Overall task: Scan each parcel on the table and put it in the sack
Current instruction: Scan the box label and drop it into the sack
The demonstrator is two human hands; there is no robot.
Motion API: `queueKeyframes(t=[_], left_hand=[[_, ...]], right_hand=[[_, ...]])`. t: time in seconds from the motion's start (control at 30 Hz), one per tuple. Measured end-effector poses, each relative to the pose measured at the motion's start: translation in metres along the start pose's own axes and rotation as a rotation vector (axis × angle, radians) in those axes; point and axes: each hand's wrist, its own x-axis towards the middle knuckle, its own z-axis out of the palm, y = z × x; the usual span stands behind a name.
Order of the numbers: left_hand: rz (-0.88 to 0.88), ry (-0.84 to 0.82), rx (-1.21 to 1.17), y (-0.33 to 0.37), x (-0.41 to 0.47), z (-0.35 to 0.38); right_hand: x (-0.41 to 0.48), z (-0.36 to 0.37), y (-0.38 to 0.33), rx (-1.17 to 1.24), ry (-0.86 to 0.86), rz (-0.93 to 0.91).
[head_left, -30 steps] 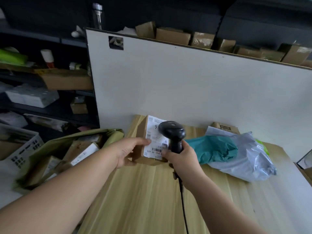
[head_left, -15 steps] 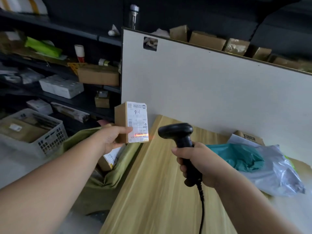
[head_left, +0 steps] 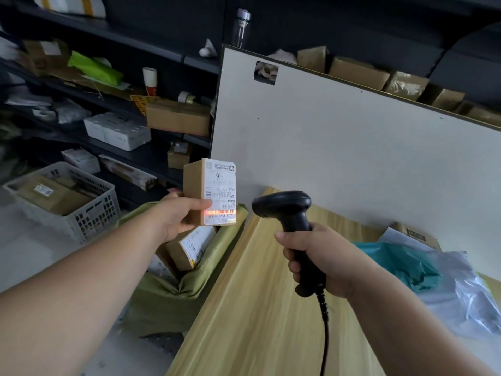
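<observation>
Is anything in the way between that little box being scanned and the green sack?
Nothing visible. The left hand holds the box in the air over the sack, whose mouth is open; one parcel already lies inside.

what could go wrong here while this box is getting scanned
1. The thumb of the left hand lies right beside the scanner's red scan line on the box label. If it slides over the barcode, the read may fail.
2. The box is gripped one-handed, seemingly above the open sack, so a slip could drop it unscanned among the parcels already there.
</observation>
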Motion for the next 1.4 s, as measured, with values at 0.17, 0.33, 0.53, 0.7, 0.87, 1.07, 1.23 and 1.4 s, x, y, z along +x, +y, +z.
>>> queueKeyframes(t=[0.17,0.33,0.53,0.7,0.87,1.07,1.23,1.4], left_hand=[[0.012,0.003,-0.003,-0.002,0.003,-0.014],[0.008,0.032,-0.003,-0.001,0.010,-0.030],[-0.006,0.075,-0.007,0.003,0.015,-0.051],[-0.005,0.110,0.024,0.001,0.025,-0.067],[-0.016,0.153,0.035,-0.002,0.034,-0.076],[-0.023,0.154,0.044,-0.003,0.040,-0.083],[-0.022,0.141,0.056,-0.005,0.048,-0.086],[-0.033,0.135,0.072,-0.009,0.056,-0.089]], right_hand=[[0.008,0.011,-0.006,-0.022,-0.022,0.007],[0.020,0.024,-0.010,-0.027,-0.046,0.022],[0.035,0.040,-0.014,-0.036,-0.070,0.024],[0.044,0.050,-0.015,-0.055,-0.079,0.022],[0.052,0.059,-0.018,-0.069,-0.089,0.026],[0.060,0.067,-0.019,-0.073,-0.101,0.041],[0.065,0.070,-0.019,-0.073,-0.106,0.045],[0.072,0.073,-0.018,-0.082,-0.105,0.060]])
